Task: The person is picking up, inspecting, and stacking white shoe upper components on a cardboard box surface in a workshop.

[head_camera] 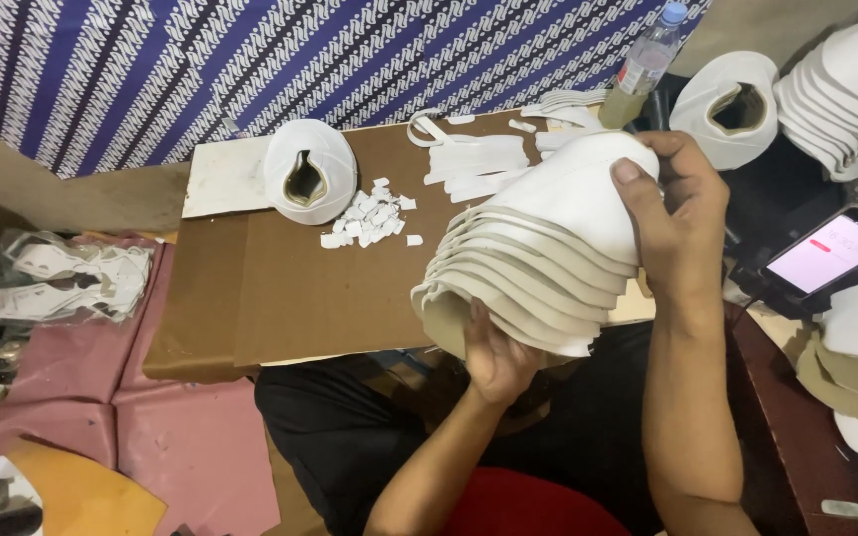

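Observation:
Both my hands hold a nested stack of white shoe uppers (538, 248) with tan linings, tilted above the brown board (300, 288). My left hand (497, 359) grips the stack's lower open end from beneath. My right hand (675, 213) clasps the rounded top end, thumb pressed on the white surface. A single white upper (310, 171) lies on the board's far left, beside a heap of small white tags (369, 220). White strips (479, 164) lie behind the stack.
A plastic bottle (645, 62) stands at the back. Another upper (729, 104) and a second stack of uppers (846, 84) sit at the right, with a lit phone (831, 253) below them. A bag of white cut pieces (67, 278) lies left, on pink sheets (181, 437).

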